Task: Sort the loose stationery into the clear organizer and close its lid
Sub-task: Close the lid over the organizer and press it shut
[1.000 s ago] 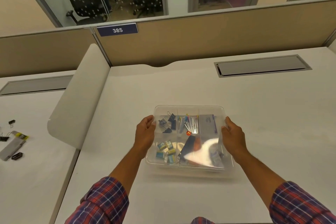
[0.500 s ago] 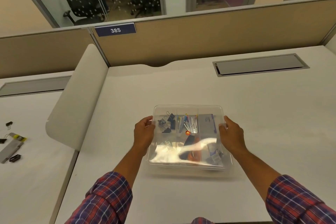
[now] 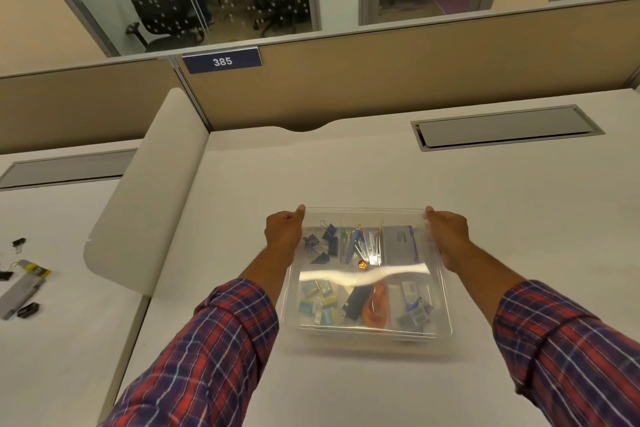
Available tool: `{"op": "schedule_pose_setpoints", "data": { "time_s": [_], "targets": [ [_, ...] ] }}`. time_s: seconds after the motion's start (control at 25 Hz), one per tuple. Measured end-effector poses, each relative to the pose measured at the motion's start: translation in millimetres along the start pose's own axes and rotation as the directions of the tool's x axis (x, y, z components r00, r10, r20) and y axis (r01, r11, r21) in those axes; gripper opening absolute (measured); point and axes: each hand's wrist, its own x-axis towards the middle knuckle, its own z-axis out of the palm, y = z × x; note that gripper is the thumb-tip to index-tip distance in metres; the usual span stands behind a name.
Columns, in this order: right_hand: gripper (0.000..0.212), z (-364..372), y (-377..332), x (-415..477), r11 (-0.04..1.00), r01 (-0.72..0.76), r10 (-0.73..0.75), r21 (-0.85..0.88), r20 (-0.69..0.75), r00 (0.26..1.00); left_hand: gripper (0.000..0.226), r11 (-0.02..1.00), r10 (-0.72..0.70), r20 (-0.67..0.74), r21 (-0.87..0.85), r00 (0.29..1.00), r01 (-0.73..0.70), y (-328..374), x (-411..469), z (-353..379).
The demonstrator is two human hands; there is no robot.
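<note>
Currently the clear organizer [image 3: 367,333] sits on the white desk [image 3: 346,177], directly in front of you and near its front edge. Its lid [image 3: 363,276] lies over the tray and shows a bright band of glare across the middle.

Grip: your left hand [image 3: 284,236] is curled round the far-left corner of the lid, and your right hand [image 3: 450,239] is curled round the far-right corner. Both thumbs point to the far edge. Neither hand is free.

Contents, seen through the lid, lie in 6 compartments:
- The far row holds black binder clips [image 3: 323,244], coloured clips [image 3: 360,246] and a purple-edged card box [image 3: 400,243].
- The near row holds small blue and yellow packets [image 3: 318,302], a black item [image 3: 356,300] beside an orange one [image 3: 375,305], and mixed small pieces.

Handling assessment: the box looks like thin, rigid plastic. It should be light and smooth, and it may flex or slide on the desk under uneven pressure. Press at the corners and along the rim, not in the centre of the panel. I cannot tell whether the near edge is seated.

Observation: a binder clip [image 3: 19,242] and a grey case [image 3: 22,288] lie loose on the neighbouring desk at left, so sorting may be incomplete.
</note>
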Motion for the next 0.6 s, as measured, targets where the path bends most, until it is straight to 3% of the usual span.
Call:
{"op": "schedule_pose_setpoints", "data": {
  "time_s": [0.12, 0.28, 0.4, 0.6],
  "targets": [
    [0.030, 1.0, -2.7, 4.5, 0.995, -0.031, 0.030, 0.094, 0.016, 0.999, 0.027, 0.989, -0.065, 0.033, -0.132, 0.997, 0.069, -1.4, 9.3, 2.2],
    [0.031, 3.9, -4.6, 9.1, 0.982, -0.089, 0.093, 0.164, -0.013, 0.996, 0.034, 0.938, -0.174, 0.039, -0.297, 0.984, 0.178, -1.4, 10.1, 5.8],
    [0.031, 6.8, -4.7, 13.3, 0.976, -0.117, 0.123, 0.183, -0.023, 0.992, 0.021, 0.914, -0.220, 0.045, -0.339, 0.975, 0.222, -3.6, 12.4, 9.1],
    [0.032, 4.8, -3.0, 14.1, 0.980, -0.098, 0.102, 0.173, -0.010, 0.995, 0.020, 0.970, -0.080, -0.003, -0.231, 0.997, 0.077, -9.9, 7.6, 10.0]
  ]
}}
